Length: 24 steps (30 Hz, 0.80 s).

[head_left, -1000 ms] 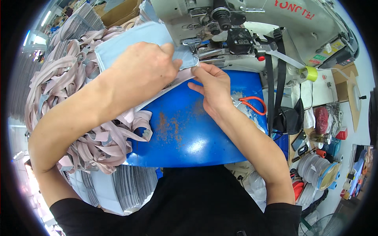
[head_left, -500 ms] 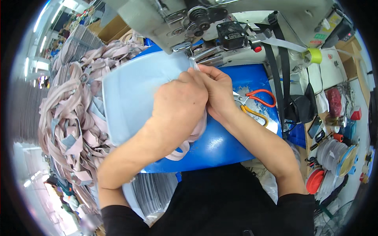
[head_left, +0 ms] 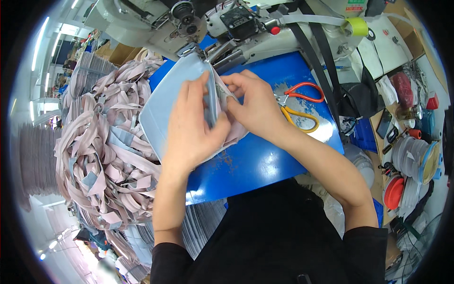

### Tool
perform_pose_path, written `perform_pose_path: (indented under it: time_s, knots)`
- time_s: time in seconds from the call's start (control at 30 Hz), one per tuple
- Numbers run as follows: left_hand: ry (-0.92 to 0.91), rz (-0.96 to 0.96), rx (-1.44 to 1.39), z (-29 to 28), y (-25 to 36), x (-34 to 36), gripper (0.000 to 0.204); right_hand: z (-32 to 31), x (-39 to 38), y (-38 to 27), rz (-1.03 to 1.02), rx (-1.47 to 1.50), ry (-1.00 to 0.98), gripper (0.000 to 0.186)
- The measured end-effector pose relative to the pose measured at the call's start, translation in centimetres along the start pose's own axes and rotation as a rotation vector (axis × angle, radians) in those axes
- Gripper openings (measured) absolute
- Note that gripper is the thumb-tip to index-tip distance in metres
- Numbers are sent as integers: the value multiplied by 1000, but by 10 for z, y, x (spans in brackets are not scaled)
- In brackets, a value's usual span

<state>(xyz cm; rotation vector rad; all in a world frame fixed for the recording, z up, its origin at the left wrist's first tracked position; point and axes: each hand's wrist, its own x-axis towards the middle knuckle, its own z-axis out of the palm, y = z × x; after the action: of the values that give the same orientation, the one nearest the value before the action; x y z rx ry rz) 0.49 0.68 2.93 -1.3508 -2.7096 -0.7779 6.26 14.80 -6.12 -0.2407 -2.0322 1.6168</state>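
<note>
Both hands, left hand point(head_left: 191, 125) and right hand point(head_left: 253, 106), are pinching the fabric point(head_left: 163, 111) at frame centre, feeding it under the sewing machine point(head_left: 222, 28); the upper-left strip pile point(head_left: 101, 151) is waiting unsewn.

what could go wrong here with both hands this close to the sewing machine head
1. The left hand and right hand pinch the pale blue fabric panel right under the grey industrial sewing machine head; fingertips could get caught if it runs.
2. The heap of pinkish-grey fabric strips touches the panel's edge and might snag or drag along.
3. The orange and yellow handled scissors lie near the right wrist and could be knocked.
</note>
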Motion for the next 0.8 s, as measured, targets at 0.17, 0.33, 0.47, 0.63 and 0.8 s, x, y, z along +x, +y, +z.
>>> perform_pose_path:
  time_s: [0.17, 0.33, 0.47, 0.63, 0.8]
  knots:
    - [168, 131, 114, 26, 5, -47, 59, -13, -20, -9, 171, 38, -97, 35]
    - [194, 352, 165, 27, -11, -44, 43, -14, -37, -7, 383, 349, -96, 31]
    - [209, 453, 209, 22, -13, -30, 32, -7, -38, -10, 474, 578, -76, 24]
    - [175, 542, 270, 9, -27, -3, 29, 8, -15, -2, 523, 719, -68, 24]
    - [90, 492, 306, 1, -42, 20, 39, 25, 13, 4, 502, 815, -36, 22]
